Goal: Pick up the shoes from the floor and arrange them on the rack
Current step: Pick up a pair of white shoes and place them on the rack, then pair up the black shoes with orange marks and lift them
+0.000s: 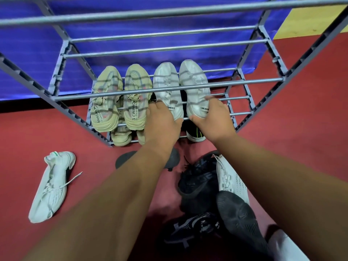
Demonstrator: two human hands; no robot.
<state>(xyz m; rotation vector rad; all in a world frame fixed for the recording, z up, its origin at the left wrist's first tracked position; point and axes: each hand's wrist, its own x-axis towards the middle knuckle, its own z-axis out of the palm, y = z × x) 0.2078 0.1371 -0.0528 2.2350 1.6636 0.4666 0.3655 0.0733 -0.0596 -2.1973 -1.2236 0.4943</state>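
A grey metal rack (169, 89) with several tiers of bars stands in front of me. On one lower tier sit two beige sneakers (120, 97) on the left and two white sneakers on the right. My left hand (162, 121) grips the heel of the left white sneaker (165, 85). My right hand (212, 117) grips the heel of the right white sneaker (194, 81). On the red floor lie a white sneaker with green trim (50, 187) at the left and a pile of black sneakers (197, 183) with another white one (231, 181) near my arms.
Beneath the held pair, the bottom tier holds more beige shoes (120, 138) and a black shoe with a white sole (195, 133). A blue sheet (131, 59) hangs behind the rack. A black upturned sole (239, 217) lies at the lower right. A dark insole (124, 157) rests on the floor.
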